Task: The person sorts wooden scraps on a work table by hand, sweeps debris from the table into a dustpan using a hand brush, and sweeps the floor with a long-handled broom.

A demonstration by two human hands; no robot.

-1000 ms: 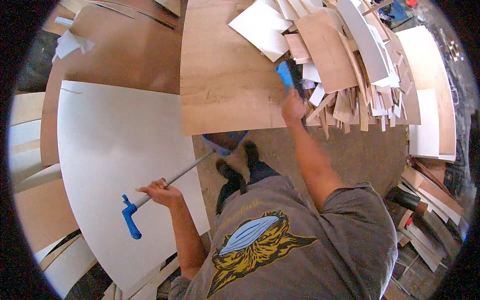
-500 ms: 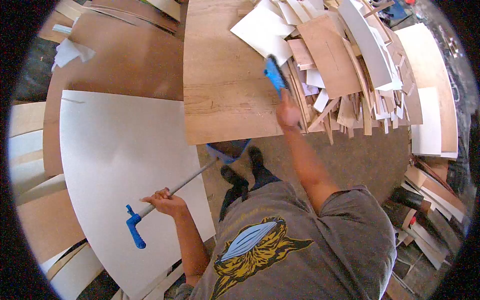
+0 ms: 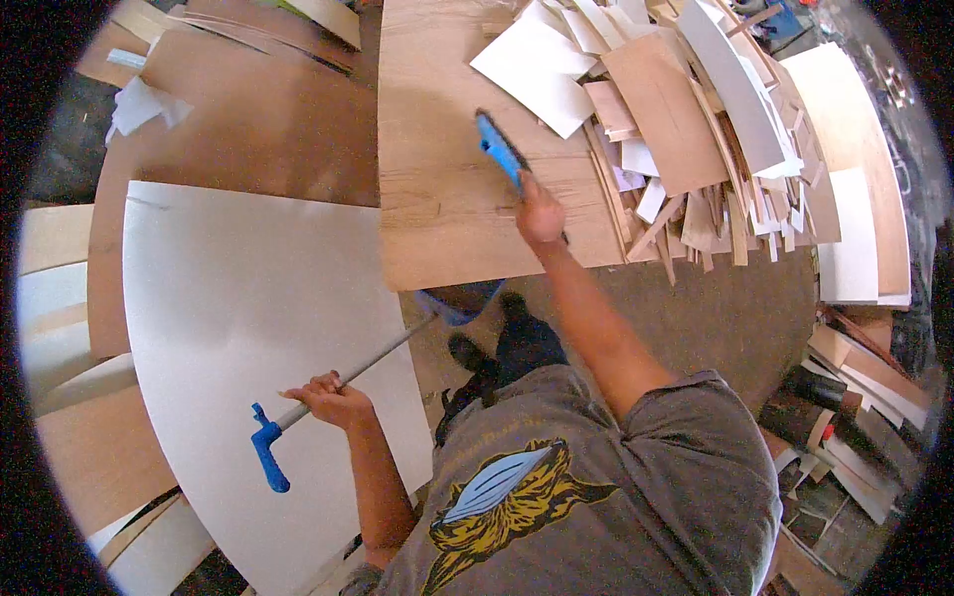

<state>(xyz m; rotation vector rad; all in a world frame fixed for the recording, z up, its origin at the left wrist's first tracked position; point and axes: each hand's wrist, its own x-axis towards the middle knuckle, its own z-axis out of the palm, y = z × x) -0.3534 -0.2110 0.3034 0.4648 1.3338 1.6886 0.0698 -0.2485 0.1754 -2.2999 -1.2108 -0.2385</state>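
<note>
Brush (image 3: 504,151), blue, 1 ea.: over tabletop (image 3: 437,238), L of scrap pile (image 3: 666,119), dark bristle side turned twd pile. Bristle contact w/ tabletop: can't tell.

R hand (image 3: 542,211): closed round brush's handle end, prob. for max. reach.

L hand (image 3: 333,399): fingers wrapped round gray pole (image 3: 383,360), just below blue grip (image 3: 266,457); apparently held nr top for leverage, w/o stooping.

Pan (image 3: 462,301), blue rim, dark inside, 1 ea.: at far end of pole, partly hidden by tabletop's near edge; looks placed close in, just below that edge. Nr feet (image 3: 487,343).

Scrap pile, mixed white & brown pcs.: heaped on R side of tabletop, overlapping, prob. to save space; some strips poke past near edge.

White sheet (image 3: 258,318), lg.: L of tabletop, under pole & L hand. Laid flat, prob. b/c of size.

Brown board (image 3: 248,119): beyond sheet; crumpled paper (image 3: 144,104) on it.

Far R: pale panels (image 3: 850,238), more offcuts (image 3: 855,427) nearer.
</note>
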